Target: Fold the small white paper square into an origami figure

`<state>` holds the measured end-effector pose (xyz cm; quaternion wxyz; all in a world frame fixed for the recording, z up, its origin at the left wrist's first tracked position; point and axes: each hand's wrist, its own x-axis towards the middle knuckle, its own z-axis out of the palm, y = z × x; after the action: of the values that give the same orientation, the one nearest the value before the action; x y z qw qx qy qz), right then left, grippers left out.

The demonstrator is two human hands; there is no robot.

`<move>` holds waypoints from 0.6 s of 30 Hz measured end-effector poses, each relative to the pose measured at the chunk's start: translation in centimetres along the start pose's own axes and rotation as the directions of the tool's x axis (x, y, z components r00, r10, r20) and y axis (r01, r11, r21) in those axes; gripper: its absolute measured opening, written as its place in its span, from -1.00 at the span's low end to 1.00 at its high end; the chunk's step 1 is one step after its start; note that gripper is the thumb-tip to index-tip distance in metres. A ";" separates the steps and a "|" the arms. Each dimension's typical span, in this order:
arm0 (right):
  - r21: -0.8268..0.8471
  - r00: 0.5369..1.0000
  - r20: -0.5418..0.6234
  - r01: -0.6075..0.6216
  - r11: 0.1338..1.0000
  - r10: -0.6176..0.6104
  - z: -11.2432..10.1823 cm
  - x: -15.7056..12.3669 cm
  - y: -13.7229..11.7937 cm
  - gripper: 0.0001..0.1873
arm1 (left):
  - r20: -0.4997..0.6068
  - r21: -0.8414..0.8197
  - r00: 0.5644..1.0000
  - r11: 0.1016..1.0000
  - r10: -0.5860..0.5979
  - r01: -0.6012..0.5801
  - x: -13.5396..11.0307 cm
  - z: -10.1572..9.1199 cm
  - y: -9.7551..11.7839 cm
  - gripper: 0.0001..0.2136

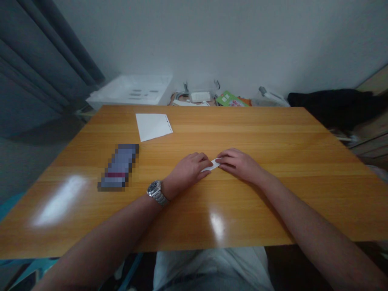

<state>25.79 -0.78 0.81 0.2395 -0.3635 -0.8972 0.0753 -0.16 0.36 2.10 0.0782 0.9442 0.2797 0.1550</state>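
Observation:
Between my two hands, at the middle of the table, is a small folded piece of white paper (214,164). My left hand (192,166) is closed on its left end, and a metal watch (157,191) circles that wrist. My right hand (238,162) pinches the paper's right end. Both hands rest low, at the tabletop. Fingers cover most of the paper, so its full shape is hidden. A white sheet of paper (154,125) with a perforated right edge lies flat on the table, beyond my left hand.
A pixelated phone-like object (119,166) lies left of my left hand on the wooden table (273,133). Behind the table's far edge are a white plastic bin (133,87), a green booklet (230,98) and some cables. Dark cloth (336,107) sits at the right.

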 end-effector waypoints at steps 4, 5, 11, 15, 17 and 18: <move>-0.084 0.999 0.016 0.034 0.996 -0.033 -0.1 0.0 -0.2 -0.78 | 0.017 0.021 1.000 1.000 -0.003 0.002 0.0 -0.2 0.2 -0.79; -0.109 0.999 0.021 0.047 0.993 -0.045 -0.2 0.0 -0.2 -0.78 | 0.020 0.026 1.000 1.000 -0.008 0.008 0.0 -0.3 0.2 -0.79; -0.167 0.996 0.029 0.085 0.982 -0.081 -0.1 0.1 -0.7 -0.77 | 0.008 -0.030 0.999 0.999 -0.035 0.035 0.0 -0.3 0.1 -0.80; -0.178 1.000 0.004 0.031 0.984 -0.031 0.1 0.1 -0.9 -0.76 | -0.032 -0.078 0.998 0.995 -0.062 0.059 0.1 -0.2 -0.1 -0.79; -0.136 1.000 -0.018 -0.016 0.991 0.014 0.0 0.1 -0.9 -0.74 | -0.080 -0.139 0.991 0.986 -0.107 0.095 0.1 -0.2 -0.2 -0.79; -0.099 0.998 -0.037 -0.045 0.994 0.041 -0.1 0.1 -0.9 -0.73 | -0.107 -0.184 0.984 0.975 -0.143 0.121 0.0 -0.2 -0.3 -0.80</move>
<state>25.19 -1.40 1.20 0.2347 -0.3955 -0.8875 0.0291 -0.38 0.63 2.27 0.1549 0.9019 0.3313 0.2298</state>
